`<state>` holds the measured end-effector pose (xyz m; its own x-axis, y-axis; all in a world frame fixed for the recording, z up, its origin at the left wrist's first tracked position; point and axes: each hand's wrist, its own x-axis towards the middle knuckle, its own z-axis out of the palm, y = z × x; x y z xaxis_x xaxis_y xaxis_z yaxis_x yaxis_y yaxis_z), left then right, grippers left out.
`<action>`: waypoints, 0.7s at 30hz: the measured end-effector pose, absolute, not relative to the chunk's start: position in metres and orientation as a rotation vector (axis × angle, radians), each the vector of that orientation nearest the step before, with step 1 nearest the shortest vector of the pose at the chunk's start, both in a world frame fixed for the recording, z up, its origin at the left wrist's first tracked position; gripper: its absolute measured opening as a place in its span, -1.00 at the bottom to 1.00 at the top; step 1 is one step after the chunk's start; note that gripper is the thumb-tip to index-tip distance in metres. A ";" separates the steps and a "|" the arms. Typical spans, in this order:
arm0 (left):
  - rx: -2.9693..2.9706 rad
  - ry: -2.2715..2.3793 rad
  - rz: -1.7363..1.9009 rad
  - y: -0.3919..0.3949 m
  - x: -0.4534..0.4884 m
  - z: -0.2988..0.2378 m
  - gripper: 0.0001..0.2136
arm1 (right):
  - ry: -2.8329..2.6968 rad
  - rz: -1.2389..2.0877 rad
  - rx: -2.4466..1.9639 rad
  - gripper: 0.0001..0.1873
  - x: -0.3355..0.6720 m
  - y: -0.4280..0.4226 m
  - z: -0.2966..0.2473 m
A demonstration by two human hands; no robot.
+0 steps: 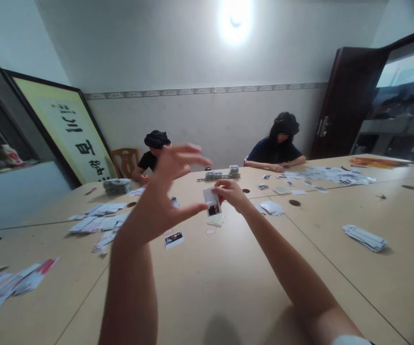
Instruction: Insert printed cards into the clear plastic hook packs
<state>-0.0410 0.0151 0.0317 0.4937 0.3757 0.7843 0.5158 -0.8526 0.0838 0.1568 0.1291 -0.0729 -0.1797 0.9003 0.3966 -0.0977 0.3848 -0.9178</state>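
Note:
My right hand [229, 195] pinches a small white card with a dark picture [213, 205] on its lower part, held above the table. To the left, my left hand [171, 187] is raised with thumb and fingers spread wide and nothing between them. Its thumb tip points toward the card's left edge; whether it touches I cannot tell. Under the card lies a pale sheet of stickers or paper [216, 220]. Below my left hand is a stack of picture cards [174, 239], with a small red-edged label [210, 232] to its right.
Two people [277, 141] sit across the table [200, 297]. Loose papers [99, 218] spread on the left, and more papers [336, 175] at the far right. Bundled stacks [116, 186] stand at the back left. A paper bundle [364, 238] lies right. Round holes [294, 203] pierce the tabletop.

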 end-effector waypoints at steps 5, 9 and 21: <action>-2.796 -1.086 -0.941 0.062 -0.031 -0.017 -0.74 | -1.427 1.060 -0.755 -0.85 0.147 0.125 -0.075; -2.766 -1.145 -0.945 0.083 -0.026 -0.033 -0.82 | -1.373 1.130 -0.770 -0.84 0.138 0.130 -0.083; -2.726 -1.190 -0.907 0.087 -0.033 -0.035 -0.82 | -1.180 1.328 -0.816 -0.92 0.129 0.135 -0.092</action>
<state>-0.0326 0.0867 -0.0348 0.5372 0.6612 0.5236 0.6798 -0.7069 0.1952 0.1287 0.1349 -0.0924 -0.1357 0.9761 0.1696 -0.2834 0.1258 -0.9507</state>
